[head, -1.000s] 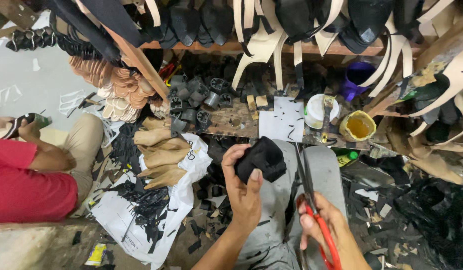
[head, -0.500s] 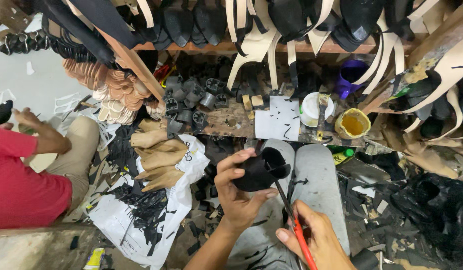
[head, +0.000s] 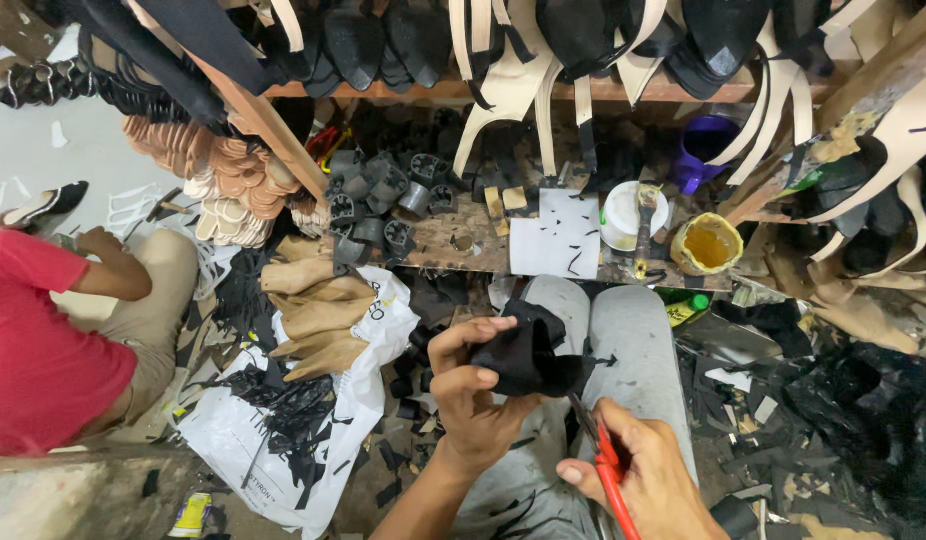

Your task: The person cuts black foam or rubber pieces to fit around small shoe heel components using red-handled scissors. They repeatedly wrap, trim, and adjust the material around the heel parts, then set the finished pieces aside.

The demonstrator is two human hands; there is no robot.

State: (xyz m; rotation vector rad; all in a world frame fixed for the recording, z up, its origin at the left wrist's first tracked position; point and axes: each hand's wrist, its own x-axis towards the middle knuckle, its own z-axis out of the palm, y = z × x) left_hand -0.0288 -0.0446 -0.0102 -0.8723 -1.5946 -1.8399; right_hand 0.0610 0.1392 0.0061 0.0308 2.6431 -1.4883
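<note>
Left hand (head: 475, 400) has lowered the black shoe upper (head: 528, 352) toward the scissors (head: 605, 462).

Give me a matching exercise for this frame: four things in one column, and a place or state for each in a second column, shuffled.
Things:
1. Black piece
2. Scissors
3. Yellow tub
4. Purple cup

Places:
A. under the shelf, behind the tub
B. in the left hand, above the lap
C. on the low bench, right of the white tub
D. in the right hand, red handles

Pairs: 1-B, 2-D, 3-C, 4-A
</note>
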